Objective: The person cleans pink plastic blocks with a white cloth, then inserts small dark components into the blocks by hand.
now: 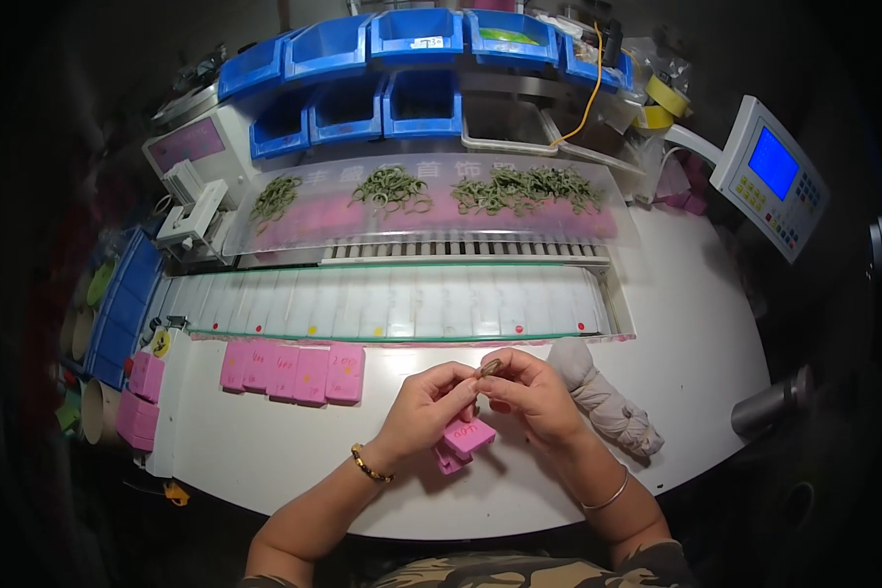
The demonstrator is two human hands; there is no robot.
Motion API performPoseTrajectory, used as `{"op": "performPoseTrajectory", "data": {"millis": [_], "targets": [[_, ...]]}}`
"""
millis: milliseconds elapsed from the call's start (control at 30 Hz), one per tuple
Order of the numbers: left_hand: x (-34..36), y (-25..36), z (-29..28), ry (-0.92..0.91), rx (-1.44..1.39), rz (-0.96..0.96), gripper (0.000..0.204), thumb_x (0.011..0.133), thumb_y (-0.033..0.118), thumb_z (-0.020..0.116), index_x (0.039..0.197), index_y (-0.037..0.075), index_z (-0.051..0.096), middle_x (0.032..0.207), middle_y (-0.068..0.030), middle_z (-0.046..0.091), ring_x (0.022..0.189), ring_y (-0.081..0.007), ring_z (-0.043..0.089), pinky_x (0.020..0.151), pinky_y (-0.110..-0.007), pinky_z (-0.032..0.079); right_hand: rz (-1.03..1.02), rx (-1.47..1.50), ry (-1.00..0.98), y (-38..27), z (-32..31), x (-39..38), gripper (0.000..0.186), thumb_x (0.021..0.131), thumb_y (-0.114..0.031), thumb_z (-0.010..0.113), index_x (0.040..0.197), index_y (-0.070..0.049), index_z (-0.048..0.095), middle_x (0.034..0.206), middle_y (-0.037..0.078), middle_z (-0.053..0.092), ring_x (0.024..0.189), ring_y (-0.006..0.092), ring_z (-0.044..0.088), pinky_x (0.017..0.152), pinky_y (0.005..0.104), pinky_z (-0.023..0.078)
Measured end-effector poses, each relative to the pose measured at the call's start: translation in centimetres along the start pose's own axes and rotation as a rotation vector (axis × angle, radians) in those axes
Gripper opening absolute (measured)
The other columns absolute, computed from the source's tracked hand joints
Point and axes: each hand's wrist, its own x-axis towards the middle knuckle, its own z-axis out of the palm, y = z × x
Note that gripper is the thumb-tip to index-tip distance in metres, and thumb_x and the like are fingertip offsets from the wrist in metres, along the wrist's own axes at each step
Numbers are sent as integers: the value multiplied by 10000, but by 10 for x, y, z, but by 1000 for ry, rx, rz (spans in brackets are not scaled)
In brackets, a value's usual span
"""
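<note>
Above the white table's near middle, my left hand (427, 404) and my right hand (537, 397) meet, fingertips pinched together. Between them is a small olive-green ring-like piece (491, 367), partly covered by the fingers. Just below the fingertips sit pink blocks (471, 437) with red handwriting, one overlapping another; whether my left fingers touch them I cannot tell. A twisted grey-white cloth (608, 400) lies right of my right hand. Farther back, green rings (392, 188) of the same colour are heaped in several piles on a clear sheet (431, 227).
Several pink blocks (294, 373) stand in a row at left. Behind is a long white conveyor-like strip (412, 302) with green edges. Blue bins (325, 47) line the back. A control panel (774, 176) rises at right, above a metal cylinder (766, 407). More pink blocks (138, 419) stand far left.
</note>
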Motion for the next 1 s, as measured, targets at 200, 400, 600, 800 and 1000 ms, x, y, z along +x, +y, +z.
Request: {"op": "performPoseTrajectory", "data": {"millis": [200,400,600,800,1000], "targets": [[0,1,2,3,66,11,183,964,157,569,1026,-9,615,786,0,601,683,-44,548,623,-186,449,-4,8,39,0,-2,0,106,862,-27,652,949,-71,612,887,-21,599,764,46,533,646,189,397],[-1,7,3,35,-22,-56,166,957,142,569,992,-13,615,784,-12,600,686,-59,554,640,-198,456,16,2,79,0,0,0,118,927,-103,604,1031,-50,621,897,-23,601,741,30,529,628,171,407],[-3,9,3,25,-187,-145,158,957,137,541,932,-8,599,734,-16,564,671,-87,551,645,-221,458,-33,63,119,0,2,3,328,1011,-243,465,1203,5,565,964,6,604,698,30,520,585,141,420],[-3,8,4,8,-182,-166,161,971,156,527,925,10,579,701,-25,541,680,-130,577,654,-257,479,-28,52,121,5,-1,3,285,989,-293,519,1096,-45,611,896,-6,595,675,34,485,533,152,370],[-4,9,4,28,-139,-157,152,957,150,553,926,9,601,752,-9,575,685,-68,560,637,-206,463,34,-67,119,1,5,1,193,947,-257,605,939,-65,585,746,-33,551,590,25,463,497,161,352]]}}
